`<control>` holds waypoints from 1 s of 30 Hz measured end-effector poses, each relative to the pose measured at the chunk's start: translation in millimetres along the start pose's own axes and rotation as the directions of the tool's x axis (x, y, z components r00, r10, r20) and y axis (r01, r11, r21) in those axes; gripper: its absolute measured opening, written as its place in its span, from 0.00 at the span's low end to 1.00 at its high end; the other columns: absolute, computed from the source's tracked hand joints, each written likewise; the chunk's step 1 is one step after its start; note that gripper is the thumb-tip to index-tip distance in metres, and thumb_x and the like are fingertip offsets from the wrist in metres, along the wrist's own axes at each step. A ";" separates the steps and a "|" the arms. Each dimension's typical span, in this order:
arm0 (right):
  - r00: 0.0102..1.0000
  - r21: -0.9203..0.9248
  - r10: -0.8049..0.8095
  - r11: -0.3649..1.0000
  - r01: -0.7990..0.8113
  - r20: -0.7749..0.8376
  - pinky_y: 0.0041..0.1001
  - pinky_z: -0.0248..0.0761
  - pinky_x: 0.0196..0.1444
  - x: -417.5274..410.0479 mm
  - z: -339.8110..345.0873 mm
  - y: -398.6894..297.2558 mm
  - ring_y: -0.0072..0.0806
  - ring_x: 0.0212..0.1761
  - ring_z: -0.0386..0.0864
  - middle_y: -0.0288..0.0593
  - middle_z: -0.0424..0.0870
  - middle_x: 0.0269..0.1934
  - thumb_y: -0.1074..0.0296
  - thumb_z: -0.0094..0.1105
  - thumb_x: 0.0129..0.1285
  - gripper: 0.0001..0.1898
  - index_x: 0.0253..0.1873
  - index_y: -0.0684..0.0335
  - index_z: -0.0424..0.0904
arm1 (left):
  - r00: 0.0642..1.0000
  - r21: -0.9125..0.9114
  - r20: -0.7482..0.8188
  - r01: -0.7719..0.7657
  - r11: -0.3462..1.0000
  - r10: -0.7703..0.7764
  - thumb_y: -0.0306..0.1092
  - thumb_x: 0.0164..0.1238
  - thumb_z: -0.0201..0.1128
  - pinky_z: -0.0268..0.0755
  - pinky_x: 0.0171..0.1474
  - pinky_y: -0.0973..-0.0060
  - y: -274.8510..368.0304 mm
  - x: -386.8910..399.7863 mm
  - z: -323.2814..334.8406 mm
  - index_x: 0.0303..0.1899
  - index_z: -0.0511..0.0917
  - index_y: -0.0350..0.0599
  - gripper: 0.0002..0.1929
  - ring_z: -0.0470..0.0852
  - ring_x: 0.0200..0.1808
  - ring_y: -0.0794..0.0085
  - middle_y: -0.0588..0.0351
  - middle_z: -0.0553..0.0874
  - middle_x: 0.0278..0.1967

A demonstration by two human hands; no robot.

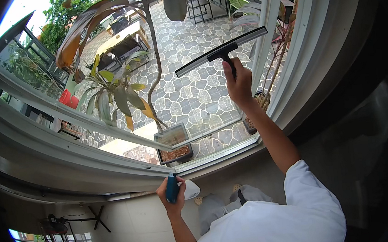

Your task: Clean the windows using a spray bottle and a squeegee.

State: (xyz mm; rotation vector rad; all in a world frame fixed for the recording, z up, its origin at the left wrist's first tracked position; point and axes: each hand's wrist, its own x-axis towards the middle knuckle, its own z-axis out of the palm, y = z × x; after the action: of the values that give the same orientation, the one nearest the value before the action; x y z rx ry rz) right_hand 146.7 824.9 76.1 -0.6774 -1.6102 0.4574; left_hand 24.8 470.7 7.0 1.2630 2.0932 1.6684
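My right hand is raised in front of the window and grips the short handle of a black window squeegee. The squeegee's long blade slants up to the right, its right end near a white upright of the window frame. Whether the blade touches glass I cannot tell. Lower down, my left hand is closed around the dark teal head of what looks like a spray bottle. Its pale body shows to the right of the fingers. The bottle's tip is close to the inner edge of the sill.
Beyond the window, a potted plant stands near the sill, with leaves and a thin trunk rising. A second planter is by the right upright. Outside are stone-patterned paving, tables and chairs. Behind me on the left stands a black-legged stand.
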 end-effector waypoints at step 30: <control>0.899 0.143 0.436 0.888 -0.437 0.041 0.40 0.61 0.25 -206.6 76.0 199.7 0.47 0.20 0.71 0.54 0.71 0.19 0.51 0.54 0.74 0.22 0.41 0.71 0.74 | 0.981 0.178 -0.026 0.194 0.965 -0.193 0.15 0.53 0.67 0.79 0.40 0.74 11.7 -46.1 9.4 0.32 0.78 0.37 0.07 0.86 0.33 0.69 0.52 0.85 0.28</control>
State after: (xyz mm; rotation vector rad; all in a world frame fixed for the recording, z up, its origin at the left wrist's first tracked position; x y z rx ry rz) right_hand 117.3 844.7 -219.0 -0.9284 -1.4086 0.9026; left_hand 65.0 445.2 -2.3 1.0570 2.3328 1.4330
